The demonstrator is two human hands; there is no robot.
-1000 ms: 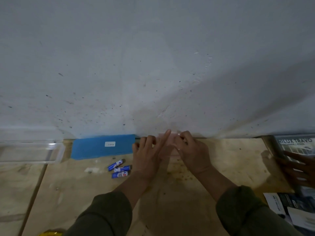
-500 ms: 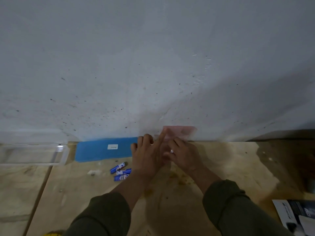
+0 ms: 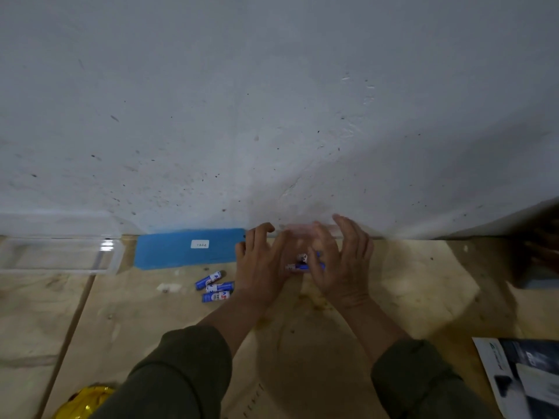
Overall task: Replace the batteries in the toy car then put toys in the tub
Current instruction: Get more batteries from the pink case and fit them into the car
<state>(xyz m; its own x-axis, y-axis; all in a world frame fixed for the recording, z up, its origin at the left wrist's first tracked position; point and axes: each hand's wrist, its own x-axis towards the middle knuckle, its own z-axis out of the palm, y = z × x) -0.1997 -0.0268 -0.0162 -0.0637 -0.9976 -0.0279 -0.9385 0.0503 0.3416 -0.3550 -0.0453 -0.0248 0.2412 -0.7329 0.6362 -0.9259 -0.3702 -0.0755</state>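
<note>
1. Near: three loose batteries [image 3: 215, 287] on tabletop [image 3: 423, 282], at 8 o'clock from left hand [image 3: 262, 267]; long axes toward 2–3 o'clock.
2. Middle: fresh batteries [image 3: 301, 263] between both hands, nearer right hand [image 3: 341, 261]. Each grip wide, holding nothing seen.
3. Far: pink blurred packet [image 3: 302, 229] at 12 o'clock. Toy car unseen.

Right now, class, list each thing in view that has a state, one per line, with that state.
Left hand: open, fingers curled, beside fresh batteries.
Right hand: open, fingers spread.
Fresh batteries: loose on the table between the hands.
Three blue batteries: lying loose, untouched.
Clear plastic tub: open; nothing seen inside.
Blue lid: flat against the wall.
</note>
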